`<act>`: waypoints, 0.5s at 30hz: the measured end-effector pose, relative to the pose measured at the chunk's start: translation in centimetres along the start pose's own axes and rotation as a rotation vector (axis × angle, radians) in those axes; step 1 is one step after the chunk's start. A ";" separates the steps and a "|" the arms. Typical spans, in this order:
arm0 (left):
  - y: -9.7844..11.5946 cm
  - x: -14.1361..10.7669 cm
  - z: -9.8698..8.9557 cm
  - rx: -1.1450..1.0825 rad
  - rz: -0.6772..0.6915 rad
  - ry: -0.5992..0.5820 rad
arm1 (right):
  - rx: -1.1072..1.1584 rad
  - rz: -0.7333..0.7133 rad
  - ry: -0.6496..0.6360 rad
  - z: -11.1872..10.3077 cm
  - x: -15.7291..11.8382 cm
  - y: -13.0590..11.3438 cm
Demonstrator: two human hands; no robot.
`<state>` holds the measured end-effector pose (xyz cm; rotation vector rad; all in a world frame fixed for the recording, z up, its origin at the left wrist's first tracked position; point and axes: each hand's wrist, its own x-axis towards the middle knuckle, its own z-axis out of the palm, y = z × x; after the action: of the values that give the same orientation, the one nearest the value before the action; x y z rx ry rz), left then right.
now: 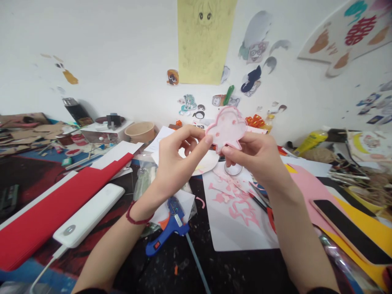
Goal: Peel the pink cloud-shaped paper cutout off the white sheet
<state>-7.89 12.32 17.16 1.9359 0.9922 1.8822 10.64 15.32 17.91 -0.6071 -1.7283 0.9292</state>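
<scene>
Both hands hold up a small paper cutout (pixel 228 128), whitish with a raised pink border and a few pink marks, above the table. My left hand (pixel 180 159) pinches its left edge between thumb and fingers. My right hand (pixel 260 157) grips the lower right edge, thumb in front. Below lies a white paper sheet (pixel 241 239) with pink paper scraps (pixel 245 210) on it. Scissors with red handles (pixel 271 218) lie partly hidden behind my right forearm. A blue glue gun (pixel 171 228) with a long glue stick rests under my left forearm.
On the left are a white power bank (pixel 92 214) with a cable and a long red sheet (pixel 61 208). A phone (pixel 352 230) lies on pink and yellow paper at the right. Behind stand a round tan container (pixel 140 132) and a yellow bottle (pixel 310 141).
</scene>
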 end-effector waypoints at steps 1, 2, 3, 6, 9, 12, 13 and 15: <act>0.0 0.0 0.0 0.002 0.002 -0.002 | 0.009 -0.005 -0.016 -0.1 0.0 -0.1; 0.0 0.0 -0.1 0.003 0.003 -0.006 | 0.020 -0.014 -0.023 -0.2 0.0 -0.1; 0.0 0.0 -0.1 0.005 0.004 -0.014 | 0.029 -0.024 -0.022 -0.3 0.0 -0.1; 0.1 0.1 0.1 0.015 0.003 -0.041 | 0.026 -0.028 0.006 -0.4 -0.1 0.0; 0.1 0.0 0.2 0.026 0.007 -0.052 | 0.014 -0.014 0.045 -0.2 -0.1 0.2; 0.1 0.0 0.3 0.039 0.020 -0.066 | 0.018 0.000 0.064 0.0 0.0 0.4; 0.1 0.0 0.3 0.044 0.023 -0.074 | 0.023 0.002 0.064 0.0 0.0 0.4; 0.1 -0.1 0.3 0.051 0.029 -0.085 | 0.028 -0.003 0.063 0.0 0.0 0.4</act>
<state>-7.60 12.31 17.12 2.0520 1.0015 1.7903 10.62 15.60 17.60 -0.6086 -1.6575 0.9217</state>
